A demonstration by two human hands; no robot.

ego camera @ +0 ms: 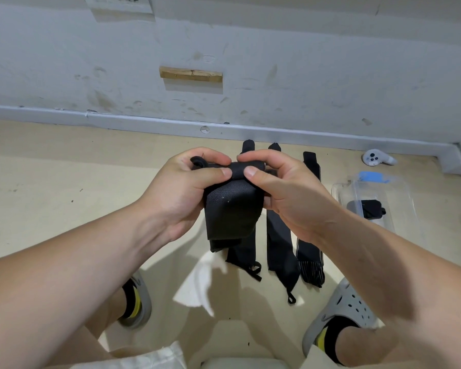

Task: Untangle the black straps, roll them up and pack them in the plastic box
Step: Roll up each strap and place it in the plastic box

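Black woven strap (232, 209) is held above the floor (64, 182), its top edge curled into a tight roll, so the loose tail hangs free and can feed in; the left hand (194, 187) pinches one end of the roll, thumb in front; the right hand (285, 193) pinches the other, the thumbs nearly touching; three more straps (280, 243) lie flat side by side, probably untangled and waiting; the plastic box (338, 193) stands to the right, one rolled strap (367, 209) inside.

You'll find nothing readable here. The sheet of paper (117, 2) on the far wall (277, 49), up on the left, carries dark marks too small to make out.
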